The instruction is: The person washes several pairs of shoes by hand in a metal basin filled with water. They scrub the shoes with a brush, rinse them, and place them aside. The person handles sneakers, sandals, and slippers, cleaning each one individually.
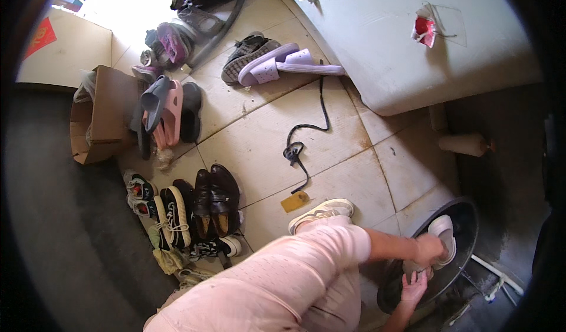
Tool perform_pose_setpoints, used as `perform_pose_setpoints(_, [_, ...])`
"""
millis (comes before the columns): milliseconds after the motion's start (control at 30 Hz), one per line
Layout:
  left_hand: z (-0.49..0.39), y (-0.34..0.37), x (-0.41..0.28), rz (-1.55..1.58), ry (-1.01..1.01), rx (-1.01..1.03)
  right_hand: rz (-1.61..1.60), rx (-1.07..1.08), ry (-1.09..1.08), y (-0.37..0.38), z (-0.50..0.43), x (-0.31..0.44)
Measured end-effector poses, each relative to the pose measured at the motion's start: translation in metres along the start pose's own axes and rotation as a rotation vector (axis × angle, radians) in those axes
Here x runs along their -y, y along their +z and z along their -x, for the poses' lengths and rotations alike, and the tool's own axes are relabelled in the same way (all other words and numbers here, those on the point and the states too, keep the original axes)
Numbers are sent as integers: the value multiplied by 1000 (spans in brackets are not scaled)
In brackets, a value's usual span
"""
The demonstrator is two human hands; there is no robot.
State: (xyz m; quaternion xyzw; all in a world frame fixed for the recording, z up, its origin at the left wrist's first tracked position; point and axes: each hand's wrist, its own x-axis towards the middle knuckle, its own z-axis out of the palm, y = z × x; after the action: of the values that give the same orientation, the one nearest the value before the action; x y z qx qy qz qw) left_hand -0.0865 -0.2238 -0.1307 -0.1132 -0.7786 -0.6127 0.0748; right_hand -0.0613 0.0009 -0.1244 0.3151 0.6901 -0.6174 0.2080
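A black round basin at the lower right holds a white shoe. My left hand, slightly blurred, reaches in from the left and is closed at the near side of this shoe. Just below it, my right hand is palm up with its fingers apart, its fingertips close to the left hand. A pale shape, perhaps a second shoe, lies partly hidden between the hands inside the basin. A pink sleeve crosses the lower middle, beside a beige and white sneaker on the tiled floor.
Dark leather loafers and several sneakers line the lower left. A cardboard box stands near grey and pink slippers. Lilac slides lie above a black cord and yellow tag. White pipes run right of the basin.
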Motion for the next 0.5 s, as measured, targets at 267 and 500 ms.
perform_pose_setpoints(267, [179,-290,191,-752,-472,-720,212,-211,63,-31,-49,-14])
perform_pose_setpoints(500, [244,-448,190,-1248,-1013,-415,389,-303,30,-72,-54,-32])
